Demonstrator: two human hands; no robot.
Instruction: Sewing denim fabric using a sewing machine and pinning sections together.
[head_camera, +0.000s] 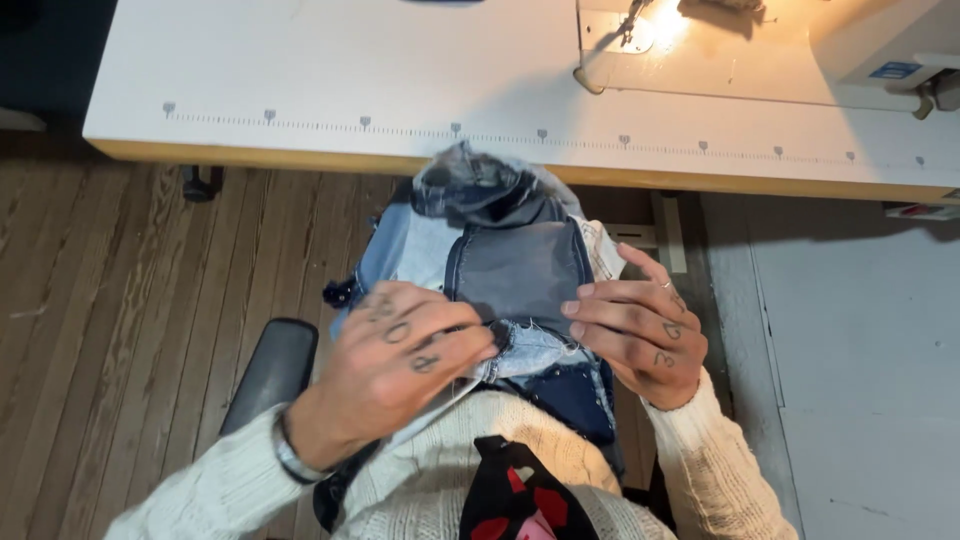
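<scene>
A patchwork denim piece (515, 262) in grey, light blue and dark blue lies in my lap, bunched at its far end under the table's edge. My left hand (405, 350) pinches the frayed near edge of the denim at its middle, fingers curled over the cloth. My right hand (640, 328) grips the right side of the same piece, thumb on top of the grey panel and fingers behind. Both hands have marks on the knuckles and cream knitted sleeves.
A white sewing table (330, 80) with a ruler strip along its front edge stretches across the top. A sewing machine (800, 50) with a lit lamp stands at its right. A black chair armrest (270, 365) is at my left, over wooden floorboards (110, 300).
</scene>
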